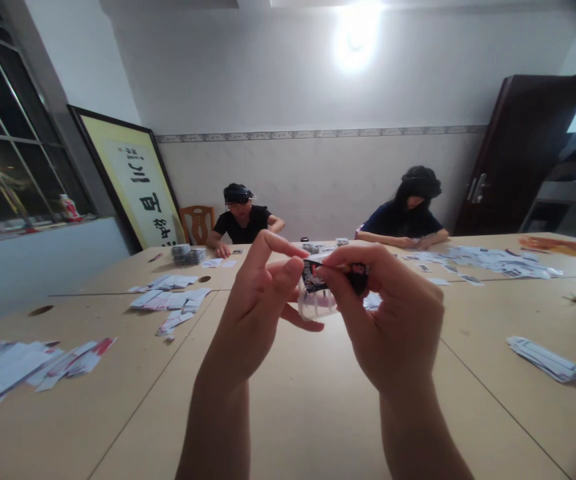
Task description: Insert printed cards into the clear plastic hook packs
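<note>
Both my hands are raised over the wooden table [318, 400], pinching one small item between them. It is a small clear plastic packet [318, 293] with a dark printed card top. My left hand [261, 307] grips its left edge with thumb and fingertips. My right hand [388, 313] is closed round its right end, fingers curled over the dark top. The packet's lower clear part hangs between the two hands.
Piles of white and red paper cards lie at the left edge [28, 367], centre left [173, 300], far right [543, 360] and back right [483, 260]. Two people [243, 220] [408, 213] sit at the far side. A framed calligraphy panel [133, 180] leans at the left.
</note>
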Action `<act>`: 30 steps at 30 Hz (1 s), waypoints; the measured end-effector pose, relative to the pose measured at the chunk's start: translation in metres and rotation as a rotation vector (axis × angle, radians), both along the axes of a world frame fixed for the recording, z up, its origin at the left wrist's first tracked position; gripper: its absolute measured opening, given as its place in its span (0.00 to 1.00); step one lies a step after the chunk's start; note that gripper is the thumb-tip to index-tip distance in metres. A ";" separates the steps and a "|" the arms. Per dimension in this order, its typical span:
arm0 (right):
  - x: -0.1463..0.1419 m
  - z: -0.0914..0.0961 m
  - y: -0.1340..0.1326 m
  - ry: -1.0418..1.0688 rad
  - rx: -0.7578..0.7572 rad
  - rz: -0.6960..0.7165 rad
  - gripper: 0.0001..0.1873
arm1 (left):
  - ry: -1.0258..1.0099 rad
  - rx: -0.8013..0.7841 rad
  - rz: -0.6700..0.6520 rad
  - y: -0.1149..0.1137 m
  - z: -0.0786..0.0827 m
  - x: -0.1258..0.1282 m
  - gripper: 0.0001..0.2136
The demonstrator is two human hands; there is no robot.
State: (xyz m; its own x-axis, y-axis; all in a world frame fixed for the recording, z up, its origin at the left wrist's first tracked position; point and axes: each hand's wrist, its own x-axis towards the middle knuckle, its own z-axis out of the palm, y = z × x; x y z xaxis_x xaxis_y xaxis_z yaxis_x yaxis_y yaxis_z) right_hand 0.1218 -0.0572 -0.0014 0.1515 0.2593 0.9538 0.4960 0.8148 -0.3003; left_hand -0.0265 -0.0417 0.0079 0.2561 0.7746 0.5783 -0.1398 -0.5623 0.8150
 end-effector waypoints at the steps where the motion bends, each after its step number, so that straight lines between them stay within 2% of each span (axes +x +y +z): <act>1: 0.000 0.000 0.000 0.003 -0.002 -0.004 0.08 | -0.002 0.007 -0.011 0.000 0.000 0.000 0.10; 7: 0.001 0.000 0.001 -0.003 0.001 -0.008 0.08 | 0.000 0.027 -0.046 0.002 0.000 0.001 0.09; 19: 0.001 -0.004 0.005 0.000 0.003 -0.015 0.07 | 0.011 0.030 0.059 0.000 -0.002 0.004 0.08; 26: 0.001 -0.001 0.005 -0.011 0.008 -0.009 0.08 | 0.010 0.061 0.067 0.000 -0.002 0.004 0.09; 30: 0.001 0.000 0.004 -0.016 0.000 -0.014 0.08 | 0.010 0.027 0.085 -0.002 0.000 0.005 0.09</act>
State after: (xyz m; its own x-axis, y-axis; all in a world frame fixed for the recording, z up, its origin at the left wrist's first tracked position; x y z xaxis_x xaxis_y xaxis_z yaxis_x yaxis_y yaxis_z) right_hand 0.1229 -0.0537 -0.0015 0.1396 0.2573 0.9562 0.5123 0.8076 -0.2921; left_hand -0.0214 -0.0435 0.0079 0.1964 0.7782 0.5966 -0.0823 -0.5932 0.8008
